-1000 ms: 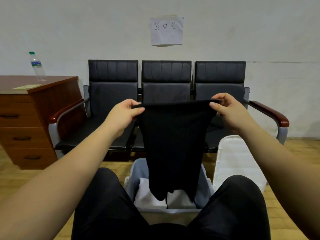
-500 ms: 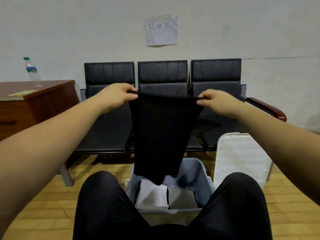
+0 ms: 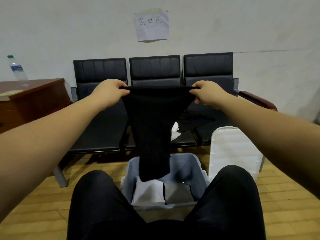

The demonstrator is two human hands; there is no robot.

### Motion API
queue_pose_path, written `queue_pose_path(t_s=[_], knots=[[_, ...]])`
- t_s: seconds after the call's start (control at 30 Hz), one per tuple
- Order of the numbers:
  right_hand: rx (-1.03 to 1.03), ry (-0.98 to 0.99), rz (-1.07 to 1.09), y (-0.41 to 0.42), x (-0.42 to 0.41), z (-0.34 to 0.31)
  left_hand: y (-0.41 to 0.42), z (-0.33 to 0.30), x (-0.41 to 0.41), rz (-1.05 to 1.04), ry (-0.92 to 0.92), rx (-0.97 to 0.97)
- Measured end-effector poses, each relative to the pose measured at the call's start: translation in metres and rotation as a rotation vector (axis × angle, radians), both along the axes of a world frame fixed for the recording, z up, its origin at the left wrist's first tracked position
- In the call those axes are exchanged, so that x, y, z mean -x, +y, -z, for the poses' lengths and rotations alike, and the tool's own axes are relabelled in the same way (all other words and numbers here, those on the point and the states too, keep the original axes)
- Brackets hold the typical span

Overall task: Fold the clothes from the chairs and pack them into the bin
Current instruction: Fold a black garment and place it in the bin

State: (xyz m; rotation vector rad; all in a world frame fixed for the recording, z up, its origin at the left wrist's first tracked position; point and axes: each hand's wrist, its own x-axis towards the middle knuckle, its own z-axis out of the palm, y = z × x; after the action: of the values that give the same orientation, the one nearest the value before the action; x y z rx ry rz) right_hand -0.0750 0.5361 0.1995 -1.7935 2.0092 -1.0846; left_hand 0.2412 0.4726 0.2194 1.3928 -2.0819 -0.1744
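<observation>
Above grey plastic bin (image 3: pixel 199 168): limp, light black knit garment (image 3: pixel 152 129), top corners pinched by left hand (image 3: pixel 110 91) and right hand (image 3: pixel 208 94) fingers; best held there.

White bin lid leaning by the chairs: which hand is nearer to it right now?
Right. The right hand pinches the black garment at its top corner, up and left of the white lid. The left hand pinches the opposite corner, farther left across the garment.

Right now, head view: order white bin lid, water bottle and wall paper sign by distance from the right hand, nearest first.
From the right hand:
1. White bin lid, below it, leaning beside the bin.
2. Paper sign, up on the wall, to its left.
3. Water bottle, far left on the desk.
</observation>
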Motion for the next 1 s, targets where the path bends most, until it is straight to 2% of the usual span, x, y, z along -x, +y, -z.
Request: queue_pose_path(t_s=[0.17,0.3,0.7,1.0], knots=[[0.024,-0.411,-0.045,-0.006,0.004,-0.001,0.001,-0.005,-0.001,0.027,0.082,-0.06],[0.066,-0.571,-0.046,-0.008,0.004,0.004,0.001,-0.003,0.005,0.051,0.115,-0.088],[-0.074,-0.567,-0.065,-0.049,0.018,0.039,-0.062,0.048,0.026,0.07,0.535,-0.476],[-0.157,-0.585,-0.084,-0.108,0.041,0.062,-0.12,0.057,0.038,0.141,0.633,-0.643]])
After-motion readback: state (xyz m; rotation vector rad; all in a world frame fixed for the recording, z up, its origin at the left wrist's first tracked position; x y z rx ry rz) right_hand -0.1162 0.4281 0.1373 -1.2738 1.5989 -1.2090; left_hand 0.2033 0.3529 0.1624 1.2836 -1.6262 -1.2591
